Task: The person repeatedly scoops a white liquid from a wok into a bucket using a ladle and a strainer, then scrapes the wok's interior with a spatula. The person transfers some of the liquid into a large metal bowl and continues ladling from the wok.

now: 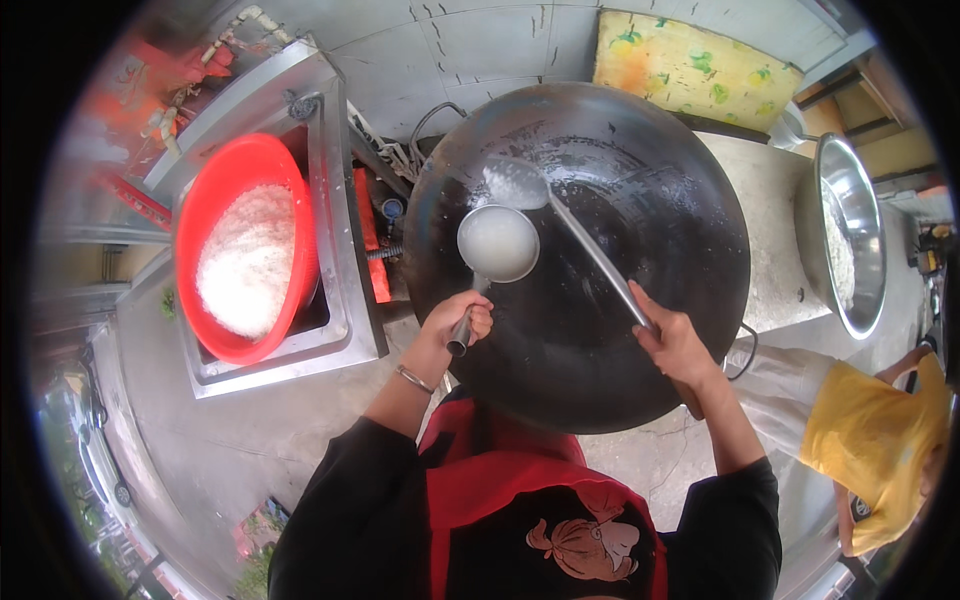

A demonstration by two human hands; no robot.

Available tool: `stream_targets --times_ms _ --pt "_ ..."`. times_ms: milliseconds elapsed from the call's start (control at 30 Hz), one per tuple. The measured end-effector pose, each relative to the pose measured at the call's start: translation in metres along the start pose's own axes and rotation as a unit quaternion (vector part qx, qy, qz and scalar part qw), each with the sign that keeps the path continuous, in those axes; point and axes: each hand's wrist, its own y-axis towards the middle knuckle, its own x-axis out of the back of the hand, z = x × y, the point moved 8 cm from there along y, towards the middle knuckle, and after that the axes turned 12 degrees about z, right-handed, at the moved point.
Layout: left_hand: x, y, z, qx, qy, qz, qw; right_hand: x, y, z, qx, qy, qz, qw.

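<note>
My left hand (459, 318) grips the handle of a metal ladle (498, 244), whose bowl is filled with a cloudy whitish liquid and hangs over the large dark wok (645, 360). In my right hand (671, 341) is the long handle of a metal wok spatula (592, 244). Its broad blade lies toward the far left part of the wok, just beyond the ladle, with white bits on it. A thin wet sheen and some pale residue show on the wok's far inner wall. The ladle bowl hides part of the wok behind it.
Left of the wok, a red plastic basket (247, 352) of white rice-like grains sits in a stainless steel sink (352, 330). A steel basin (862, 225) holding white food stands on the counter (742, 187) at right. A person in a yellow shirt (874, 442) is at lower right.
</note>
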Motion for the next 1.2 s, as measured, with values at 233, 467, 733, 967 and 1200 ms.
stream_targets --times_ms 233,467,733,967,1200 --pt "-0.009 -0.001 0.000 0.013 0.005 0.011 1.000 -0.037 -0.059 0.030 0.003 -0.104 -0.003 0.995" --pt "0.002 -0.023 0.022 0.020 0.031 -0.012 0.999 0.045 -0.065 -0.088 -0.317 0.343 -0.001 0.884" --pt "0.001 -0.067 0.048 -0.011 -0.003 -0.022 1.000 0.073 0.044 -0.145 -0.289 0.310 0.083 0.902" --pt "-0.011 -0.081 0.056 -0.042 -0.013 -0.035 0.998 0.034 0.017 -0.112 -0.320 0.400 0.149 0.846" --pt "-0.018 -0.084 0.061 -0.039 0.017 -0.017 0.999 0.002 -0.002 -0.134 -0.334 0.531 0.111 0.771"
